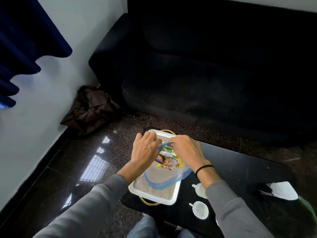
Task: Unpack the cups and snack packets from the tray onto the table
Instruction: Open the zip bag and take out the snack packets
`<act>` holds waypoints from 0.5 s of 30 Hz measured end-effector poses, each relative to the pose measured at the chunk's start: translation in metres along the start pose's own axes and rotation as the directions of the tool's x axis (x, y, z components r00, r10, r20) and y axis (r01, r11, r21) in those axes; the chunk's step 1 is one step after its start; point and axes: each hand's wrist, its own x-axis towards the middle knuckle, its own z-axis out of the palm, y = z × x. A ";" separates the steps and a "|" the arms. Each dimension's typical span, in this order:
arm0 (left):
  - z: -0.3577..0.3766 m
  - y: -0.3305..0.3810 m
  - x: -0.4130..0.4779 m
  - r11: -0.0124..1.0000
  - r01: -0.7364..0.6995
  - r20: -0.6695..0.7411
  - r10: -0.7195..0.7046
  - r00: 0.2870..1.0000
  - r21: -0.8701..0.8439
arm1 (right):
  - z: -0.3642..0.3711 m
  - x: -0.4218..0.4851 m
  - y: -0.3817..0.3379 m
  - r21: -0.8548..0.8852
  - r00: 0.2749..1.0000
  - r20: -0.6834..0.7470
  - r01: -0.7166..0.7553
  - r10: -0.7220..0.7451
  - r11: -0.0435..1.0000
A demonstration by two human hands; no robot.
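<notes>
- Tray [169, 199]: white, on black table [240, 170].
- Clear zip bag [169, 176] of snack packets [169, 162] lies in tray.
- Left hand [145, 150] and right hand [186, 149]: fingers pinched together on bag's far blue edge, side by side.
- Two white cups [200, 210] stand on table, just right of tray.

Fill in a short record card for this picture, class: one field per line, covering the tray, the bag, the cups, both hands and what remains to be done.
tray: white tray on the black table
bag: clear zip bag with blue seal, lying in the tray, snack packets inside
cups: two white cups on the table, right of the tray
left hand: gripping the bag's far end
right hand: gripping the same end
remaining: packets not yet on the table
</notes>
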 end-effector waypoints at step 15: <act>-0.020 0.017 -0.018 0.908 0.261 0.189 -0.207 0.960 -0.328 | 0.014 -0.021 -0.038 0.866 0.785 0.449 -0.500 0.426 0.009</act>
